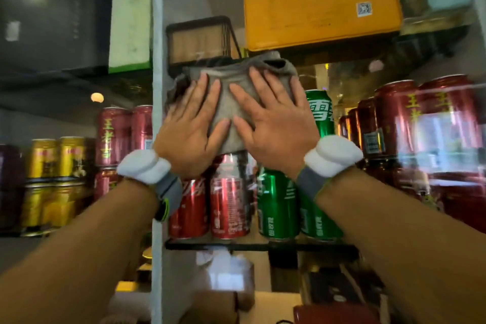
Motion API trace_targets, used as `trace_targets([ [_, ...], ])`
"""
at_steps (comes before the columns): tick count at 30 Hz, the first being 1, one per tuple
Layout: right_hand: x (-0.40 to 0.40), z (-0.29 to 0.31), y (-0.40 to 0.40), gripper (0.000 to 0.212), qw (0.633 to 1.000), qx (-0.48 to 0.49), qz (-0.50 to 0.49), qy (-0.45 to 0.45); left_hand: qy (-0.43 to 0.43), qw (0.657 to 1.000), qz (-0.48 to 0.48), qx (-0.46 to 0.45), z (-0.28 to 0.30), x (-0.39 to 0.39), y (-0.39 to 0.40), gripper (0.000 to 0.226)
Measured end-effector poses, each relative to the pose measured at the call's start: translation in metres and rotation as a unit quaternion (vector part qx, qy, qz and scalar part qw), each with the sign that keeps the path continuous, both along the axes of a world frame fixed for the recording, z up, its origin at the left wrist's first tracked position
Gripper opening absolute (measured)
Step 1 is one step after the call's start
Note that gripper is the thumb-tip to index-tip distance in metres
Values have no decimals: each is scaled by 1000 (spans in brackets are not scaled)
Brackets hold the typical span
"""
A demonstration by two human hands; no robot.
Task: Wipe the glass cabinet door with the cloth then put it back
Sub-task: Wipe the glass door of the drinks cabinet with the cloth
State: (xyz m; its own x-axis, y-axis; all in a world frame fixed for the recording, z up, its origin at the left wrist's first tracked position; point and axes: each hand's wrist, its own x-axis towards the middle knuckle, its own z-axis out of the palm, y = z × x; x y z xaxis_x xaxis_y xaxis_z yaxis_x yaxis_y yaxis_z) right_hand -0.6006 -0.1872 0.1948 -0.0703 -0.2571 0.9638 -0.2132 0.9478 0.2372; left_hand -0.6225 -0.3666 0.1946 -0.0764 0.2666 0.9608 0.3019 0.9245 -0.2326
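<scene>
Cloth under both flat hands

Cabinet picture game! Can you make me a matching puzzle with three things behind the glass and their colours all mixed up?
Things:
1. cloth under both hands
2. flat box on the top shelf
3. cans below the right hand

Colours:
A. green
B. grey
C. orange-yellow

Pairs: 1-B, 2-C, 3-A

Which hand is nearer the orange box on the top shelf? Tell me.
Right. The right hand presses the cloth just below the orange box; the left hand lies further left.
</scene>
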Motion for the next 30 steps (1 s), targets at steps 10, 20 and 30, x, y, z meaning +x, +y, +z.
trace_targets([
  [10, 12, -138, -22, 60, 991, 77, 2, -113, -64, 998, 4, -2, -154, 7, -22, 70],
  [20, 21, -215, -18, 50, 981, 78, 30, -176, -106, 992, -23, -57, -223, 7, -39, 71],
  [30, 8, -8, 1, 55, 998, 47, -27, -39, -9, 1000, -17, 25, -20, -3, -1, 72],
])
